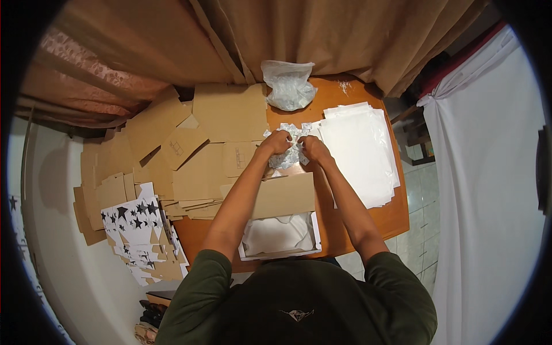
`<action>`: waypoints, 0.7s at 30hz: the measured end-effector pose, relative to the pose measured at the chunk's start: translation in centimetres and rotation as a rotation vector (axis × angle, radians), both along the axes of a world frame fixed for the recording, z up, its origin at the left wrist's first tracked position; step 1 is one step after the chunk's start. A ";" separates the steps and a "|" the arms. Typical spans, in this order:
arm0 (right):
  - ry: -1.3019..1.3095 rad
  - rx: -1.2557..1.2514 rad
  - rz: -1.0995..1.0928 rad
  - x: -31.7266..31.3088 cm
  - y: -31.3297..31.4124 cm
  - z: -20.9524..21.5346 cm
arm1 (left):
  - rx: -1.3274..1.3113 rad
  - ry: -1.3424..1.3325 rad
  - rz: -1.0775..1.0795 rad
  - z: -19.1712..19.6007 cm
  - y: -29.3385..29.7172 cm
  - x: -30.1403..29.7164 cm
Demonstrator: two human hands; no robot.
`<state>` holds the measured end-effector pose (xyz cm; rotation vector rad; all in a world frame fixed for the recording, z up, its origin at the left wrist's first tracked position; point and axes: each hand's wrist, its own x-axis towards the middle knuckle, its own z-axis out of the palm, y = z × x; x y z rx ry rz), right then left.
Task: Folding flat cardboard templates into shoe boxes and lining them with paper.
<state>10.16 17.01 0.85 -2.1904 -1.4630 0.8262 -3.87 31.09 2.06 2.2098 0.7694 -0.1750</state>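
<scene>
Both arms reach over an open box to a heap of small white printed packets (292, 158) on the table. My left hand (279, 142) is at the heap's left side, its fingers curled together; whatever they hold is too small to make out. Facing it, my right hand (314, 149) pinches what looks like a small white packet at its fingertips. The two hands are close together but apart. Nearest my body stands the box (317, 233), its brown cardboard lid flap (284, 195) raised on the far side and white tissue paper (276, 234) inside.
Flattened brown cardboard (230, 112) covers the table's left side. White sheets with black stars (132, 215) lie at its near left corner. A stack of white paper (359, 155) lies right of the packets. Behind them sits a translucent plastic bag (289, 86), before brown curtains (322, 34).
</scene>
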 end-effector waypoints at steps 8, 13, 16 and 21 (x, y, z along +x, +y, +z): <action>-0.164 0.110 -0.095 -1.1 0.7 -3.5 | 0.025 0.163 -0.120 -5.0 1.0 3.3; -0.129 0.326 -0.191 0.0 0.3 -3.0 | -0.024 0.045 -0.091 -2.5 0.5 3.8; -0.039 0.380 -0.272 -0.1 0.5 0.3 | 0.003 -0.098 -0.037 0.3 0.4 2.9; 0.298 0.419 -0.312 -0.7 0.9 8.3 | -0.039 -0.434 0.121 7.6 0.0 0.7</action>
